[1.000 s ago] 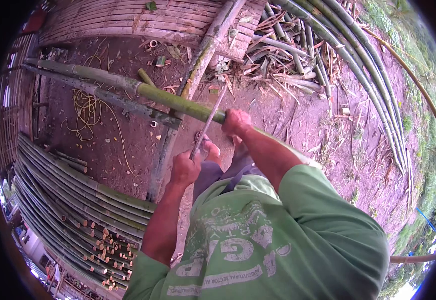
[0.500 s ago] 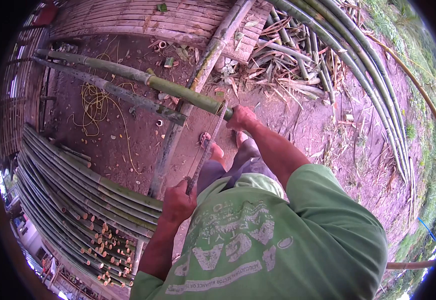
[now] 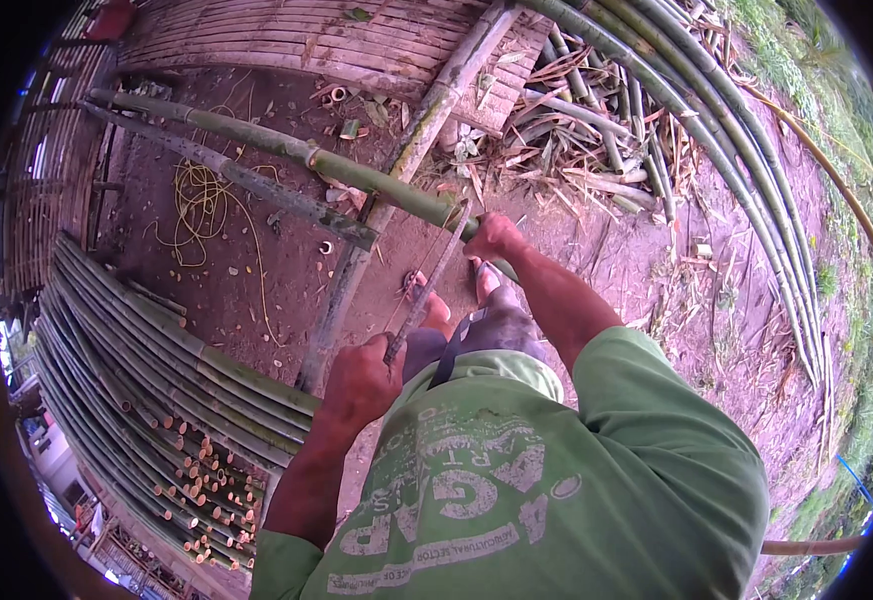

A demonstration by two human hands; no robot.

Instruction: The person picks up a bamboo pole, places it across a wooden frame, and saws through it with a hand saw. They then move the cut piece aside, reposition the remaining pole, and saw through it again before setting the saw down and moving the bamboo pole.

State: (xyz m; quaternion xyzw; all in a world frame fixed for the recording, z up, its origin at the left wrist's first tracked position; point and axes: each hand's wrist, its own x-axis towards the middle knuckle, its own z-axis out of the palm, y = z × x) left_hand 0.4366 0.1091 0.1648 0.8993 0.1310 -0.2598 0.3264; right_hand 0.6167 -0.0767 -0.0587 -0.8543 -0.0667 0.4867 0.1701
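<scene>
My left hand (image 3: 364, 382) is closed around the handle end of a bow saw (image 3: 431, 283) with a curved frame and a thin blade. The saw's far end lies across a green bamboo pole (image 3: 381, 186), close to its near end. Just beyond the saw, my right hand (image 3: 496, 237) grips the end of that pole. The pole rests across a slanted support post (image 3: 434, 108). Beside it runs a second, greyer pole (image 3: 256, 184), its cut end near the post. Where the blade meets the bamboo is too small to make out.
Stacked bamboo poles (image 3: 171, 345) lie at the lower left. A tangled yellow cord (image 3: 199, 205) is on the dirt ground. A slatted bamboo platform (image 3: 286, 35) stands at the back. Offcuts and scraps (image 3: 566, 150) pile beside it, with long poles (image 3: 746, 130) at right.
My left hand and the saw have shifted slightly up and to the right, toward the pole. My right hand keeps its grip; the whole view has shifted a little.
</scene>
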